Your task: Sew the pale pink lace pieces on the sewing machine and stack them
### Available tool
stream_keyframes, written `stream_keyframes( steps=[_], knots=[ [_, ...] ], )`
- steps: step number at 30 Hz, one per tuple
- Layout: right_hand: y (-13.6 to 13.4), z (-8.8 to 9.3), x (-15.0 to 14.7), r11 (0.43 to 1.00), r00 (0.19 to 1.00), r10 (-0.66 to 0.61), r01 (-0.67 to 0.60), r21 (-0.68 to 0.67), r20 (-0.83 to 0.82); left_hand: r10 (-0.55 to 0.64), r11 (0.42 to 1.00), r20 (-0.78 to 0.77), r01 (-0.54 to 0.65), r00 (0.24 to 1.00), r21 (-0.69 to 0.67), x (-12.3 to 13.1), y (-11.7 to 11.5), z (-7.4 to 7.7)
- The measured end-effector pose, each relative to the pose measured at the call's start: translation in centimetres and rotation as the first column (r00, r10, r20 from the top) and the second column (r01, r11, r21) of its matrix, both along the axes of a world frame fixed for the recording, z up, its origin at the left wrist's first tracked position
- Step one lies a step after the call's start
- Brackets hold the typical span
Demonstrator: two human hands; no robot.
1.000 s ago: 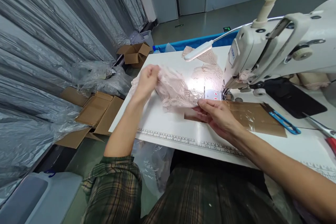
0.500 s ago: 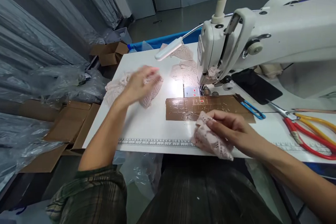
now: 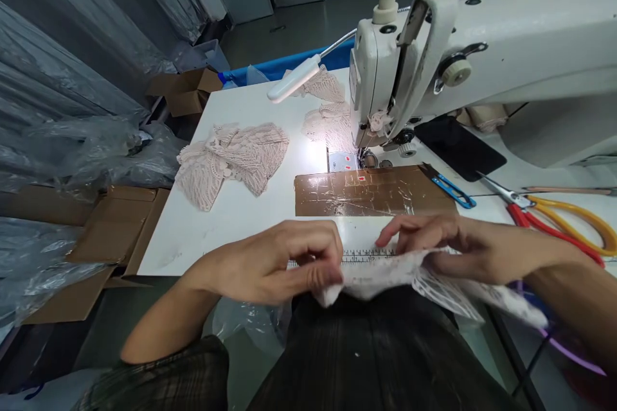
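Note:
Both my hands hold one pale pink lace piece at the near edge of the white sewing table, over my lap. My left hand pinches its left end with curled fingers. My right hand grips it further right, and the lace trails off to the right below my forearm. A second pink lace piece lies flat on the table's left side. The white sewing machine stands at the back right, with more lace beside its needle.
A brown taped sheet lies in front of the needle plate. Blue snips and red and yellow scissors lie at the right. A lamp lights the work area. Cardboard boxes and plastic sheeting fill the floor at left.
My left hand let go of the lace on the table's left side and came to the near edge. Both hands now hold the smaller lace piece, spread between them.

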State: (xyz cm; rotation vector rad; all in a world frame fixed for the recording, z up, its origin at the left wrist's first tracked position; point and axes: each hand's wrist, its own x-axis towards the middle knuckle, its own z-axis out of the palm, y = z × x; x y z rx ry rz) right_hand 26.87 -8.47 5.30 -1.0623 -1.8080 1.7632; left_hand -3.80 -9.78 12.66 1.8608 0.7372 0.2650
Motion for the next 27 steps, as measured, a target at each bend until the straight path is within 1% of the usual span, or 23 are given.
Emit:
stream_keyframes(
  steps=[2,3,5,6,8,10,11,13,14,15,16,17,19,20,22,24,26,27],
  knots=[
    [1.3,-0.3,-0.1,0.995,0.995,-0.09,0.089,0.046,0.032,0.1,0.995,-0.046,-0.1,0.994,0.005,-0.2,1.3,-0.9],
    [2.1,-0.4,-0.3,0.989,0.99,-0.135,0.132,0.067,0.047,0.152,0.988,-0.082,-0.149,0.985,0.038,-0.2,2.2,-1.7],
    [4.0,-0.5,-0.5,0.976,0.975,-0.204,0.195,0.098,0.088,0.235,0.964,-0.124,-0.215,0.964,0.155,-0.6,4.5,-3.5],
    [5.0,-0.5,-0.6,0.975,0.97,-0.209,0.197,0.099,0.121,0.281,0.942,-0.144,-0.244,0.949,0.228,-0.8,5.7,-4.5],
    [6.7,-0.5,-0.6,0.988,0.966,-0.153,0.144,0.058,0.211,0.376,0.874,-0.184,-0.282,0.908,0.396,-1.3,7.7,-6.3],
    [7.9,-0.5,-0.6,0.994,0.957,-0.104,0.106,0.006,0.273,0.436,0.8,-0.155,-0.303,0.887,0.518,-1.8,9.0,-7.9],
    [8.3,-0.5,-0.7,0.994,0.954,-0.1,0.109,-0.015,0.282,0.455,0.758,-0.13,-0.307,0.881,0.576,-2.0,9.4,-8.5],
    [8.6,-0.7,-1.0,0.985,0.953,-0.148,0.167,-0.051,0.265,0.473,0.657,-0.055,-0.31,0.879,0.687,-2.1,9.6,-9.5],
    [8.6,-0.9,-1.3,0.975,0.951,-0.186,0.21,-0.072,0.248,0.46,0.614,-0.022,-0.3,0.888,0.73,-2.0,9.5,-9.8],
    [8.6,-1.1,-1.6,0.961,0.945,-0.237,0.262,-0.089,0.225,0.425,0.586,0.004,-0.278,0.905,0.761,-1.8,9.4,-10.2],
    [8.5,-1.2,-1.9,0.941,0.934,-0.299,0.323,-0.099,0.196,0.365,0.579,0.019,-0.243,0.931,0.779,-1.6,9.2,-10.4],
    [8.3,-1.3,-2.1,0.918,0.917,-0.366,0.384,-0.102,0.16,0.282,0.589,0.018,-0.188,0.959,0.786,-1.3,9.0,-10.6],
    [7.9,-1.6,-2.6,0.859,0.863,-0.503,0.506,-0.077,0.051,0.096,0.61,-0.027,-0.037,0.995,0.792,-0.6,8.3,-10.9],
    [7.7,-1.7,-2.7,0.828,0.829,-0.559,0.558,-0.057,-0.007,0.023,0.603,-0.059,0.033,0.998,0.797,-0.3,8.0,-10.9],
    [7.2,-2.1,-2.5,0.775,0.771,-0.63,0.632,-0.013,-0.089,-0.066,0.571,-0.125,0.14,0.99,0.809,0.1,7.4,-10.7],
    [6.8,-2.7,-2.0,0.744,0.744,-0.66,0.667,0.051,-0.106,-0.097,0.545,-0.163,0.189,0.982,0.817,0.3,6.9,-10.4],
    [6.4,-3.4,-1.2,0.747,0.765,-0.64,0.64,0.181,-0.069,-0.107,0.541,-0.179,0.208,0.978,0.815,0.3,6.5,-10.2],
    [6.2,-3.7,-0.7,0.752,0.785,-0.618,0.603,0.265,-0.033,-0.103,0.542,-0.185,0.211,0.977,0.813,0.3,6.5,-10.2]
  ],
)
